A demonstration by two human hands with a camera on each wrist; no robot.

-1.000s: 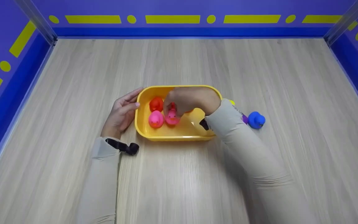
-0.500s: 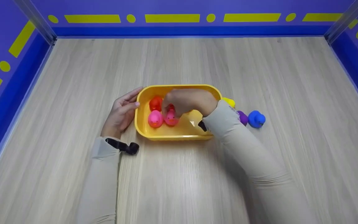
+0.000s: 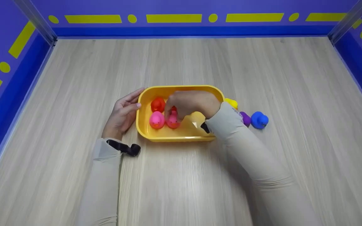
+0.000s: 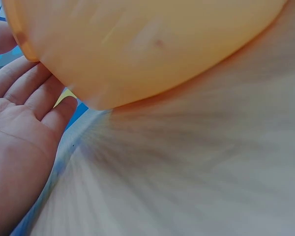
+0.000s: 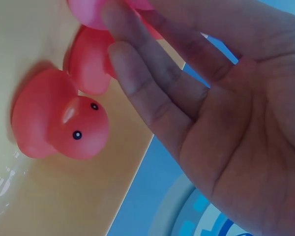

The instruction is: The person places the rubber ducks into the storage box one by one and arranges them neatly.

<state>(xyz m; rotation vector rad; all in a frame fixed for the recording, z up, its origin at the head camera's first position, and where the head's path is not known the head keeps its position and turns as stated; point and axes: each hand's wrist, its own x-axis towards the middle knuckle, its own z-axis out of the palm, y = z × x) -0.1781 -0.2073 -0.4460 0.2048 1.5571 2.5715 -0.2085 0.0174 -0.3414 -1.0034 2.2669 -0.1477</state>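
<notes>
In the head view my left hand [image 3: 121, 116] holds the left end of a yellow plastic tub [image 3: 181, 139], thumb at the rim and fingers against the outer wall. Inside the tub, my right hand [image 3: 189, 102] reaches down and pinches a pink rubber duck [image 3: 173, 122]. Another pink rubber duck [image 3: 157, 120] sits just left of it, with a red rubber duck [image 3: 158, 104] behind. The right wrist view shows a red duck [image 5: 61, 115] below the fingers and a second red duck [image 5: 91, 61] beside it. The thumb's contact is hidden there.
Outside the tub's right end stand a yellow duck [image 3: 232, 103], a purple duck [image 3: 245, 119] partly behind the right sleeve, and a blue duck [image 3: 259, 120]. Blue-purple walls [image 3: 181, 31] bound the wooden table [image 3: 181, 62] at the back and sides.
My right hand has shifted very slightly left with the pink duck, which stays in the tub. More of the yellow and purple ducks shows past the sleeve. The left hand has stayed put.
</notes>
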